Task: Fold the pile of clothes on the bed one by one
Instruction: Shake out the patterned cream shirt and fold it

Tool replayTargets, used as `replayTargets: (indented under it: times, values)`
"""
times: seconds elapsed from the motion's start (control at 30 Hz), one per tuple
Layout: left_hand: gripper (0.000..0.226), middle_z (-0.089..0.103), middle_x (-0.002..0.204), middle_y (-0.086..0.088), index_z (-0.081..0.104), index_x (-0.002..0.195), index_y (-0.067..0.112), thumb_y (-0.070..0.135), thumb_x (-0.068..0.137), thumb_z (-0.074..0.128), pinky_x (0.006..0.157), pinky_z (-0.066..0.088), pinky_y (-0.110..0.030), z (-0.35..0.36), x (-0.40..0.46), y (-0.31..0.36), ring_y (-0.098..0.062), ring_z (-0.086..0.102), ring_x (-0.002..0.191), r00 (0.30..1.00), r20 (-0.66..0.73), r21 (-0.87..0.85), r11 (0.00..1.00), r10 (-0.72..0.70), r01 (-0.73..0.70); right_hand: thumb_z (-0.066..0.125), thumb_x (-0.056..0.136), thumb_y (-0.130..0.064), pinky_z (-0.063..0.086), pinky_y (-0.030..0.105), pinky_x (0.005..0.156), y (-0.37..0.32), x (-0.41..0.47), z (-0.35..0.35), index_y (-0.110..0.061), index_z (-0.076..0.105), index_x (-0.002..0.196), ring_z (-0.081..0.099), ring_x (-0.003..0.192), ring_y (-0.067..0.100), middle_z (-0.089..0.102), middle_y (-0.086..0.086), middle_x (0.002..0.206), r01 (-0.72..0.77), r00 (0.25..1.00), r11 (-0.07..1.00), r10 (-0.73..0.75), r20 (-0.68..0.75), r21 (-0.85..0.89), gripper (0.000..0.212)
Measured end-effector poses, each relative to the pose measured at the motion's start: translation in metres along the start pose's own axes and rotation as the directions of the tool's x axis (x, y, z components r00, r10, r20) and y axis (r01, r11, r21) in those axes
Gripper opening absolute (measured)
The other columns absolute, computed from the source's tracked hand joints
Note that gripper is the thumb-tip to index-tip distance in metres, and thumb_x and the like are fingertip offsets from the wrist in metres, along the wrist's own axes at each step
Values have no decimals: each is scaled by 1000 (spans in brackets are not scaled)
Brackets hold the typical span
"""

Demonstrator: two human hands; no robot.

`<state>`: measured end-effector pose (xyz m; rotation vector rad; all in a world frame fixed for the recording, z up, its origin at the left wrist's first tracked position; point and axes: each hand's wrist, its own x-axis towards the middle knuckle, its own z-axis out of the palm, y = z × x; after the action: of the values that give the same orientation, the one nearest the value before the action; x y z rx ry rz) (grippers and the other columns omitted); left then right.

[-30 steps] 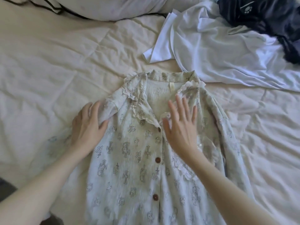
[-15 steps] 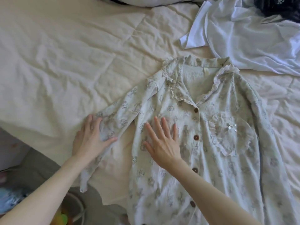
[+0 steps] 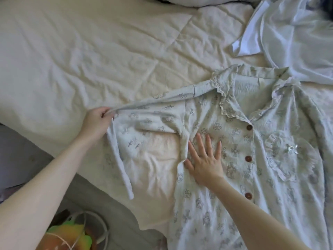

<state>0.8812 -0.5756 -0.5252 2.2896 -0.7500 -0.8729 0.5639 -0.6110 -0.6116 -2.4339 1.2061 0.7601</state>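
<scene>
**Sleeve lifted, shirt front pinned flat**

Head view: a pale printed pyjama shirt [image 3: 234, 141] lies face up on the cream bed [image 3: 90, 60], its frilled collar toward the far side and three brown buttons [image 3: 248, 158] running down the front. It fills the right and near part of the scene, with its hem going off the near edge. The left hand [image 3: 96, 121] pinches the cuff end of the shirt's left sleeve [image 3: 153, 112] with curled fingers and holds it pulled out to the left, raised just off the bedding, so the sleeve stretches taut from the shoulder. The right hand [image 3: 203, 159] lies flat on the shirt's front, fingers straight and spread wide, just left of the buttons. A white garment [image 3: 288, 42] lies crumpled at the far right, touching the shirt's collar. Near left, beyond the bed's edge, a colourful object [image 3: 72, 233] is too blurred to identify.
</scene>
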Motion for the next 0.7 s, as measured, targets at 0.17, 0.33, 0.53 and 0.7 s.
replayTargets:
  times: [0.17, 0.33, 0.53, 0.7]
  values:
    - [24, 63, 98, -1, 60, 108, 14, 31, 91, 58, 76, 42, -25, -6, 43, 34, -14, 57, 88, 975, -209, -38, 996, 69, -79, -3, 88, -65, -24, 59, 107, 2, 2, -2, -36, -38, 131, -44, 129, 29, -45, -1, 142, -9, 999, 1000, 9, 50, 11, 63]
    - [79, 38, 141, -13, 29, 141, 13, 40, 80, 71, 104, 37, -45, 11, 15, -3, -29, 38, 129, 997, -73, 277, 959, -37, 56, -3, 86, -66, -23, 58, 107, 4, 2, -5, -39, -33, 134, -39, 134, 27, -40, -3, 145, -7, 998, 1000, 6, 60, 18, 63]
    - [30, 42, 129, -19, 56, 117, 7, 18, 89, 55, 95, 38, -43, 3, -34, -45, -36, 41, 120, 937, -315, 240, 943, -148, 230, 3, 89, -64, -23, 58, 106, 3, 2, -12, -37, -36, 131, -36, 135, 29, -42, -1, 143, -3, 994, 1000, 3, 110, 5, 63]
    - [21, 60, 89, -18, 60, 88, 4, 18, 93, 45, 72, 43, -38, -22, -23, -34, -32, 54, 84, 927, -285, -18, 968, -244, 250, 10, 93, -62, -18, 58, 107, 3, 2, -20, -33, -31, 137, -30, 139, 29, -34, -3, 150, -7, 990, 1000, 6, 141, 10, 67]
